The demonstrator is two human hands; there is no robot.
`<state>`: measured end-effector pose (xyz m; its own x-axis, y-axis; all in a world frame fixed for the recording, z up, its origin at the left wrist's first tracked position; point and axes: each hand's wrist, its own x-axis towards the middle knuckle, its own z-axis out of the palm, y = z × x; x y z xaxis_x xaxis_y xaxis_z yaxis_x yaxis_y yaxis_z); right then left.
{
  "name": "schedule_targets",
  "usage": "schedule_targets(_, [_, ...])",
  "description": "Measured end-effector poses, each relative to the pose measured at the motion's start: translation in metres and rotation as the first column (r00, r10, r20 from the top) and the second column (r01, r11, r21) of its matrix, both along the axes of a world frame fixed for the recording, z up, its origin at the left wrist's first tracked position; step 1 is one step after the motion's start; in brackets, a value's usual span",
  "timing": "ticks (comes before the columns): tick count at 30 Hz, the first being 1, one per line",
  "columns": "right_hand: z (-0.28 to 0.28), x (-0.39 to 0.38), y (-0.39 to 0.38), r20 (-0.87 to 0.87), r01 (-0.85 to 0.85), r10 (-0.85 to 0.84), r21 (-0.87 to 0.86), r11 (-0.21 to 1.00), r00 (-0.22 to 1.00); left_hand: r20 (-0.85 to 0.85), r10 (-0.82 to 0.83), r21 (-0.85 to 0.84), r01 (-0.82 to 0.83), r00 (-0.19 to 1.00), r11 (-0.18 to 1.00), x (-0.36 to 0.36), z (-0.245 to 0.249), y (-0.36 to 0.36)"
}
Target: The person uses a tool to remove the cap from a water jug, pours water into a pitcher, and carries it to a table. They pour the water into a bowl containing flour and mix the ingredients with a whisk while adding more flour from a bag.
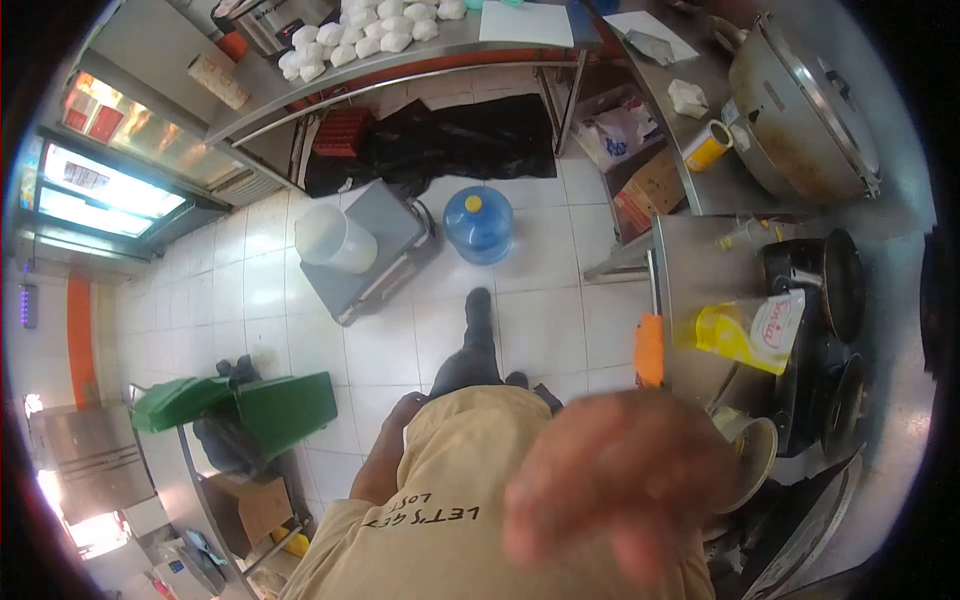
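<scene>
My right hand (630, 475) is raised close to the camera, large and blurred. Its thumb and a finger point downward with a gap between them, and nothing shows in it. Behind it, at the counter, stands a metal container (752, 462), overlapped by the hand in this view. A yellow and white pouch (755, 332) lies farther up on that counter. Down at my left side, my left hand (406, 408) hangs by my thigh, its fingers mostly hidden. My beige shirt (460, 450) fills the lower middle.
On the tiled floor ahead stand a blue water jug (478, 228) and a grey box (365, 275) bearing a white bucket (338, 240). A green bin (288, 410) is at left. White rounded pieces (370, 35) cover the far table. A big pot (800, 115) stands right, above an orange cloth (649, 350).
</scene>
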<state>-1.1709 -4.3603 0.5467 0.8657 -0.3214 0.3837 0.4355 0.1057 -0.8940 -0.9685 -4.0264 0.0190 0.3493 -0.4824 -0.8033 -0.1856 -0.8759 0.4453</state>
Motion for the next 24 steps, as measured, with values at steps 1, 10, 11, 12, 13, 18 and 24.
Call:
schedule_targets(1, [0.011,0.023,0.002,0.197,0.145,-0.136,-0.031,0.989,0.971,0.098,-0.177,-0.121,0.189,0.979,0.975,0.019,-0.010,-0.009])
schedule_targets(10, [-0.046,0.130,-0.099,0.079,0.447,-0.444,-0.289,0.847,0.892,-0.079,0.232,-0.425,-0.244,0.969,0.872,0.167,0.044,-0.132])
schedule_targets(11, [-0.080,0.133,-0.120,-0.064,0.414,-0.479,-0.412,0.811,0.875,-0.086,0.238,-0.377,-0.253,0.967,0.891,0.177,0.045,-0.138])
schedule_targets(12, [-0.111,0.131,-0.132,-0.266,0.364,-0.495,-0.416,0.833,0.827,-0.093,0.246,-0.328,-0.263,0.965,0.908,0.186,0.044,-0.144])
schedule_targets(13, [-0.145,0.126,-0.140,-0.462,0.313,-0.489,-0.407,0.858,0.740,-0.088,0.249,-0.315,-0.264,0.964,0.912,0.190,0.041,-0.149])
schedule_targets(18, [-0.317,0.035,-0.142,-0.949,0.077,-0.196,-0.183,0.980,0.249,-0.138,0.190,-0.233,-0.219,0.972,0.948,0.190,0.015,-0.189])
schedule_targets(24, [-0.370,0.016,-0.186,-0.965,-0.036,-0.127,-0.139,0.990,0.228,0.008,0.179,-0.247,-0.171,0.984,0.954,0.154,-0.037,-0.293])
